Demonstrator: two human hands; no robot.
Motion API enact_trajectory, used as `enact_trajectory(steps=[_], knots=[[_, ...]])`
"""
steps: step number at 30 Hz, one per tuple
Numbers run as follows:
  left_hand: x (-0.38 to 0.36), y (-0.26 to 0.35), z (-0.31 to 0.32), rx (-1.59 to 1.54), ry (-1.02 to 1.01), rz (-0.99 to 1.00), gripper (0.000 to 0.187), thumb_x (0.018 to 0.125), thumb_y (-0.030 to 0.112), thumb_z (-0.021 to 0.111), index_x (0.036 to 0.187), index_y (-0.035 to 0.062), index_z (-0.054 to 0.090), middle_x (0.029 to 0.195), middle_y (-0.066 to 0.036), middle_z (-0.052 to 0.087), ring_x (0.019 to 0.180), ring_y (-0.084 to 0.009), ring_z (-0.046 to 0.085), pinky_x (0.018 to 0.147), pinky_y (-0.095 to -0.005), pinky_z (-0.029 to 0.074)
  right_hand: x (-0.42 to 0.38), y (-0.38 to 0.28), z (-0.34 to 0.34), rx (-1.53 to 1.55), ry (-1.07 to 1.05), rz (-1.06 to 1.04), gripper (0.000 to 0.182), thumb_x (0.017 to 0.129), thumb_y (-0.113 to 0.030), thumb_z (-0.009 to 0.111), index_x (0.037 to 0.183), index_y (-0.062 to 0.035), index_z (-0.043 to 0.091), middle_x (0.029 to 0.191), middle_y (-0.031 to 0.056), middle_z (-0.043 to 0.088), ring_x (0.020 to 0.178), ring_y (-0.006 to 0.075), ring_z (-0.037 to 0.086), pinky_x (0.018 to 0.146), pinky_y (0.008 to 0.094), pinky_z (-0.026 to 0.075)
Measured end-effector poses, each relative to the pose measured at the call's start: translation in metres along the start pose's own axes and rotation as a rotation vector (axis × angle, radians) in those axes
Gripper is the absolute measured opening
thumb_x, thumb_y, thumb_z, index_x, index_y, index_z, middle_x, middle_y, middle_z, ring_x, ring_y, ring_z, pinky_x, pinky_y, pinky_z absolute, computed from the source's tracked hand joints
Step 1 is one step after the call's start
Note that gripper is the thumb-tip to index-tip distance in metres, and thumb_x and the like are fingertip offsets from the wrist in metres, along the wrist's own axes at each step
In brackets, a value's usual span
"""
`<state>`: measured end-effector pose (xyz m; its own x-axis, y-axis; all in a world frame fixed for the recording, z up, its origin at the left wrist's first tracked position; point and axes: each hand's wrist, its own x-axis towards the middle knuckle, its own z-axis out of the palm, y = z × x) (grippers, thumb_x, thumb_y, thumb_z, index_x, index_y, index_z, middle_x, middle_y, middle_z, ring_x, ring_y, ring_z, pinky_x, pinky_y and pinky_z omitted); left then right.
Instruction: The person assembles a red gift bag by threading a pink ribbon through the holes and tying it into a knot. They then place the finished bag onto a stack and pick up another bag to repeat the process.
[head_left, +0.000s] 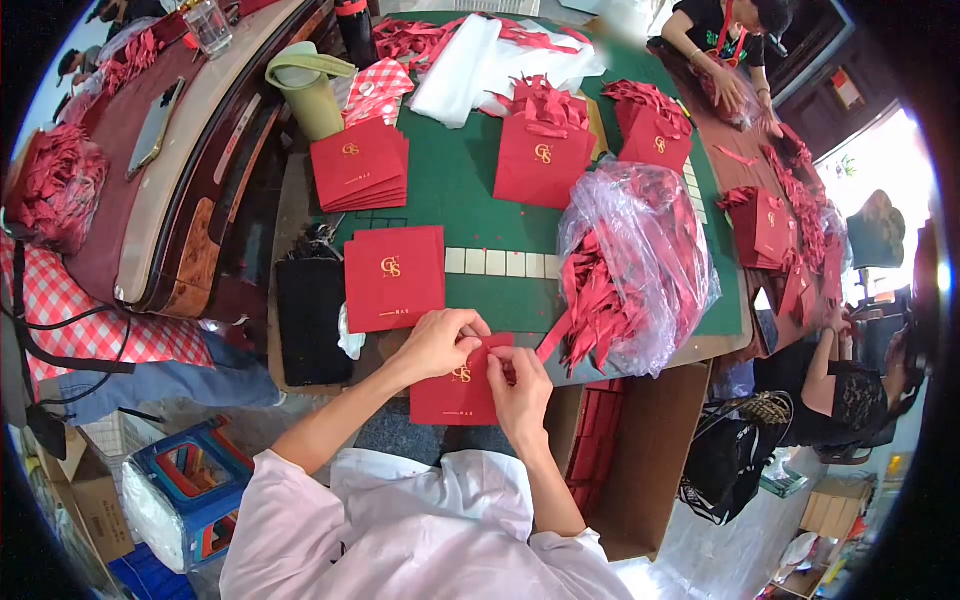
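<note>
A flat red paper bag (453, 402) with a gold logo is at the table's front edge, close to my body. My left hand (442, 342) has its fingers closed at the bag's top edge. Opposite it, the fingers of my right hand (520, 388) are pinched at the same edge, partly covering the logo. Anything thin between the fingertips is too small to make out. Just left of the bag lies a stack of flat red bags (395, 280). Beside my right hand, a clear plastic bag (650, 260) spills red ribbons (595, 315) over the table edge.
On the green mat (455, 185) stand more red bags (360, 168), bags with ribbon handles (543, 155) and white plastic wrap (460, 70). A black pouch (312, 320) lies at left. An open cardboard box (645, 455) sits below right. Another person's hands (735, 90) work at the far right.
</note>
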<state>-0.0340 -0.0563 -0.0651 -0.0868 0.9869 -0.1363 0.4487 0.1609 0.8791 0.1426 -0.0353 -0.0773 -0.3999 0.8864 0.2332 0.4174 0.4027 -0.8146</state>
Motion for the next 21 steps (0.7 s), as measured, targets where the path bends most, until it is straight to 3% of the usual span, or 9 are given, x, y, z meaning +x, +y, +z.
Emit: enact_trajectory(steps=[6, 8, 10, 17, 20, 21], knots=[[-0.004, 0.008, 0.010, 0.056, 0.024, -0.018, 0.014, 0.084, 0.008, 0.066, 0.096, 0.0014, 0.069, 0.086, -0.013, 0.073, 0.083, -0.0265, 0.072, 0.072, -0.0377, 0.055, 0.006, -0.001, -0.002, 0.005, -0.009, 0.019, 0.009, 0.083, -0.005, 0.071, 0.089, -0.0032, 0.064, 0.076, 0.0118, 0.062, 0.065, 0.0278, 0.064, 0.060, 0.0383, 0.051], [-0.007, 0.006, 0.020, 0.224, 0.154, 0.125, 0.012, 0.084, 0.009, 0.064, 0.094, 0.0027, 0.068, 0.086, -0.011, 0.071, 0.083, -0.0303, 0.068, 0.074, -0.0418, 0.053, 0.008, -0.005, -0.005, -0.025, -0.027, 0.045, 0.009, 0.083, -0.006, 0.070, 0.088, -0.0032, 0.064, 0.075, 0.0120, 0.063, 0.064, 0.0283, 0.064, 0.059, 0.0386, 0.051], [-0.009, 0.009, 0.025, 0.239, 0.191, 0.158, 0.011, 0.085, 0.009, 0.063, 0.093, 0.0033, 0.067, 0.086, -0.011, 0.070, 0.083, -0.0317, 0.066, 0.075, -0.0434, 0.052, 0.011, -0.007, -0.006, -0.042, -0.035, 0.098, 0.006, 0.083, -0.004, 0.069, 0.086, 0.0008, 0.067, 0.074, 0.0109, 0.068, 0.065, 0.0173, 0.068, 0.061, 0.0302, 0.053], [-0.014, 0.016, 0.027, 0.264, 0.221, 0.196, 0.009, 0.086, 0.007, 0.060, 0.093, 0.0037, 0.065, 0.088, -0.011, 0.069, 0.084, -0.0332, 0.063, 0.075, -0.0452, 0.050, 0.013, -0.008, -0.006, 0.073, 0.024, 0.190, 0.009, 0.083, -0.002, 0.072, 0.088, 0.0010, 0.065, 0.075, 0.0095, 0.069, 0.066, 0.0134, 0.067, 0.062, 0.0295, 0.053], [-0.013, 0.018, 0.024, 0.226, 0.203, 0.221, 0.010, 0.087, 0.008, 0.060, 0.094, 0.0031, 0.066, 0.086, -0.012, 0.068, 0.082, -0.0332, 0.064, 0.074, -0.0447, 0.051, 0.012, -0.006, -0.010, 0.057, -0.015, 0.146, 0.012, 0.083, -0.003, 0.074, 0.089, 0.0008, 0.065, 0.075, 0.0087, 0.067, 0.064, 0.0141, 0.065, 0.062, 0.0297, 0.053], [-0.012, 0.017, 0.023, 0.226, 0.202, 0.222, 0.010, 0.087, 0.008, 0.060, 0.094, 0.0031, 0.066, 0.086, -0.012, 0.068, 0.082, -0.0332, 0.064, 0.074, -0.0447, 0.051, 0.011, -0.003, -0.009, -0.012, 0.001, 0.046, 0.012, 0.083, -0.003, 0.074, 0.090, 0.0005, 0.066, 0.077, 0.0085, 0.066, 0.064, 0.0149, 0.064, 0.061, 0.0294, 0.052]])
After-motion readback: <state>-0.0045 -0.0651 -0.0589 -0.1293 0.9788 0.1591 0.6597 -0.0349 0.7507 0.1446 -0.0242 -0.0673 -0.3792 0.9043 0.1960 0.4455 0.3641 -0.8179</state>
